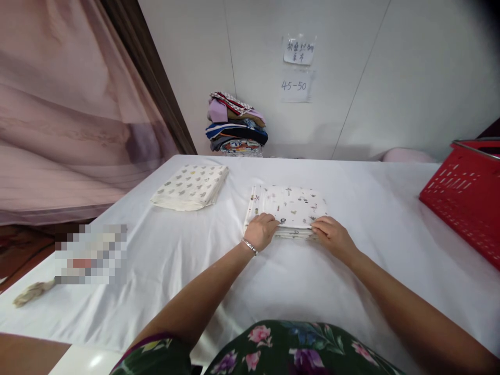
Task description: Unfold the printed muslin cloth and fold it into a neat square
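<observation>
A folded white cloth (291, 204) with small scattered prints lies on the white-covered table in front of me, its folded layers showing along the near edge. My left hand (261, 230), with a silver bracelet at the wrist, grips the near left part of its top layer. At the near right corner, my right hand (332, 236) pinches the same edge between thumb and fingers. Farther left rests a second folded cloth (191, 186), white with rows of small grey motifs; neither hand touches it.
A red plastic basket (464, 192) stands at the table's right side. Behind the table rises a pile of folded fabrics (237, 125) against the wall. A pixelated object with a tassel (34, 292) lies at the left edge. Pink curtains (70, 104) hang on the left.
</observation>
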A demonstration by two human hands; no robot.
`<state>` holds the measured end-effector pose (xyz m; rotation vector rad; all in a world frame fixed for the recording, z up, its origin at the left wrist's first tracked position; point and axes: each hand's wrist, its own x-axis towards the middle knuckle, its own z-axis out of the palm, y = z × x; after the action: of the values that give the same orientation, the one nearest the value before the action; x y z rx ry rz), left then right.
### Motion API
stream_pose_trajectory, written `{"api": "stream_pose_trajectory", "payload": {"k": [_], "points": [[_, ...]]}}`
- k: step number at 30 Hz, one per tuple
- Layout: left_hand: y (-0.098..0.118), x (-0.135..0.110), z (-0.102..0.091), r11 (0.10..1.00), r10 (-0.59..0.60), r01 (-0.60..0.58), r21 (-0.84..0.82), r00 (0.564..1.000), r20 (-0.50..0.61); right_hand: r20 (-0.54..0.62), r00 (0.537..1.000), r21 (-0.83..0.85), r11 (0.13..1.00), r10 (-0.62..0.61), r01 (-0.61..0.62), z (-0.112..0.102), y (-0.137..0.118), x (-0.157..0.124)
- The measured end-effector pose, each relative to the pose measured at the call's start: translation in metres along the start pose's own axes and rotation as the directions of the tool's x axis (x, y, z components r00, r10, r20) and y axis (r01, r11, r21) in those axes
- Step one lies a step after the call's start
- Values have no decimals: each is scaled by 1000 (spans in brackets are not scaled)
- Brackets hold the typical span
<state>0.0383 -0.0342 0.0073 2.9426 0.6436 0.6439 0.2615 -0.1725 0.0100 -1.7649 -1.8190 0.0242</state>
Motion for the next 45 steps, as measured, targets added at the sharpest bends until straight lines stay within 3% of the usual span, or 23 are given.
{"api": "stream_pose_trajectory", "payload": {"k": [3,11,17,23,34,38,45], "points": [[-1,-4,2,999,39,-39,-3,999,-22,30,995,-39,995,-90,91,0,-1,-7],[-17,-20,0,993,107,-111,-51,991,-76,56,986,-38,987,-154,157,2,6,-15],[-38,-40,-9,999,20,-26,-40,991,-133,25,991,-49,990,-129,130,8,9,-20],[-42,-54,-13,997,-82,79,-21,981,-175,15,990,-58,988,-139,140,11,12,-22],[-48,-69,-23,961,-230,174,-213,935,-272,6,998,-53,996,-69,70,15,18,-29],[-49,-64,-24,970,-201,156,-187,946,-255,-12,997,-51,996,-76,75,17,18,-30],[-51,-55,-22,979,-198,191,-67,974,-115,-37,996,-37,996,-77,76,17,15,-30]]}}
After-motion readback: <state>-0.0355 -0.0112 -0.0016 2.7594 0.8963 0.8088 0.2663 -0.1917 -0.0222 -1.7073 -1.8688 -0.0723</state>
